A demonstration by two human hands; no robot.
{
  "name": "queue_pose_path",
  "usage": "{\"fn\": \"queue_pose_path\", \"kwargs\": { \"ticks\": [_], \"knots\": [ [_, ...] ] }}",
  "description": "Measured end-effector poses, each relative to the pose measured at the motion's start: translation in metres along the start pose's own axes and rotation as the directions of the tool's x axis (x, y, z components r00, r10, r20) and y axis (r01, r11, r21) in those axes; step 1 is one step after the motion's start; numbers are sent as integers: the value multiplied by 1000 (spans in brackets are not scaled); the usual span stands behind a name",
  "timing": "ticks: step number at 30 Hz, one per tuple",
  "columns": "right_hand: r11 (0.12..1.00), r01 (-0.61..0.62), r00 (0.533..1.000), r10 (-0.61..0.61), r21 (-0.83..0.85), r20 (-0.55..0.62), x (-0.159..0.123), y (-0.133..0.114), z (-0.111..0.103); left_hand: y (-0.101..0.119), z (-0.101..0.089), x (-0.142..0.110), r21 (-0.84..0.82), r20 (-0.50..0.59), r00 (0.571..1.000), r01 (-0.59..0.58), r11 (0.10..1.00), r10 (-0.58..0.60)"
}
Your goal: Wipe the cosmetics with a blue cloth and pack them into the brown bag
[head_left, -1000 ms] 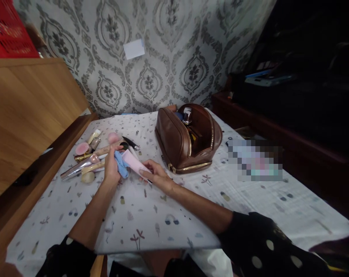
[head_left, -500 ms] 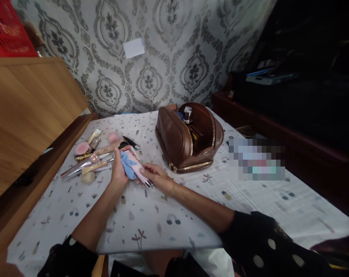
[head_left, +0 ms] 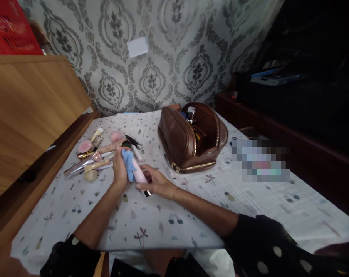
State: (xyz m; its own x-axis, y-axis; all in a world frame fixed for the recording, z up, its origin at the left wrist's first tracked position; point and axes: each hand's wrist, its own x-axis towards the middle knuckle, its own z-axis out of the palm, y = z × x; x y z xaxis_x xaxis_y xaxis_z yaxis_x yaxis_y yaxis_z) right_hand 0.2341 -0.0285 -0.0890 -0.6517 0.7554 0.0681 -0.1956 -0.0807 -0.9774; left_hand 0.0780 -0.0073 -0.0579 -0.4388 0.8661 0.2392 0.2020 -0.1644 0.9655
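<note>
My left hand (head_left: 120, 169) is closed around a crumpled blue cloth (head_left: 128, 163), pressed to the side of a pale pink tube (head_left: 139, 174). The tube has a shiny silver cap (head_left: 147, 193) at its lower end. My right hand (head_left: 157, 182) grips the tube near that cap, thumb and fingers on either side. Just beyond and left of my hands lie several cosmetics, among them a pink round compact (head_left: 84, 146), a pink sponge (head_left: 116, 136) and a metallic pink tube (head_left: 78, 168). Part of the pile is hidden behind my left hand.
An unzipped brown toiletry bag (head_left: 177, 134) stands right of centre, a silver-capped bottle (head_left: 191, 115) inside it. A blurred-out object (head_left: 261, 161) lies at the right. Wooden furniture (head_left: 32, 104) borders the left side, and a patterned wall rises behind the patterned tablecloth (head_left: 163, 219).
The pink tube has turned steeper, its capped end swinging down toward me. My right hand has shifted its hold lower on it, and the cloth still touches the tube.
</note>
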Motion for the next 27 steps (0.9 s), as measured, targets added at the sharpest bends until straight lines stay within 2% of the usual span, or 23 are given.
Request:
{"fn": "queue_pose_path", "kwargs": {
  "ticks": [3, 5, 8, 10, 12, 15, 21, 27],
  "knots": [
    [996, -34, 999, 36, 78, -30, 2, 2, -1, 0, 7, -3, -13, -65, 998, 26, 1000, -27],
    [991, -28, 997, 36, 127, -63, 3, 1, -1, -1, 12, -8, -50, -5, 999, 43, 998, -43],
    [985, 11, 990, 13, 174, -137, 4, 0, -4, -4, 18, -17, -85, 147, 989, 33, 996, -20],
    [985, 26, 985, 3, 169, -170, 5, 0, -5, -5, 20, -22, -100, 238, 971, 32, 995, -8],
    [990, 23, 986, 1, 140, -169, 5, 0, -7, -5, 20, -24, -114, 278, 961, 36, 993, -3],
    [996, 36, 988, -22, 86, -156, 5, 0, -8, -3, 18, -23, -90, 250, 968, 6, 996, 17],
    [984, 90, 980, -115, -153, -165, 6, -8, -9, 1, 11, -16, -14, 185, 972, -148, 989, 148],
    [991, 65, 982, -84, -120, -168, 6, -7, -11, 0, 12, -15, 4, 192, 971, -142, 990, 139]
  ]
}}
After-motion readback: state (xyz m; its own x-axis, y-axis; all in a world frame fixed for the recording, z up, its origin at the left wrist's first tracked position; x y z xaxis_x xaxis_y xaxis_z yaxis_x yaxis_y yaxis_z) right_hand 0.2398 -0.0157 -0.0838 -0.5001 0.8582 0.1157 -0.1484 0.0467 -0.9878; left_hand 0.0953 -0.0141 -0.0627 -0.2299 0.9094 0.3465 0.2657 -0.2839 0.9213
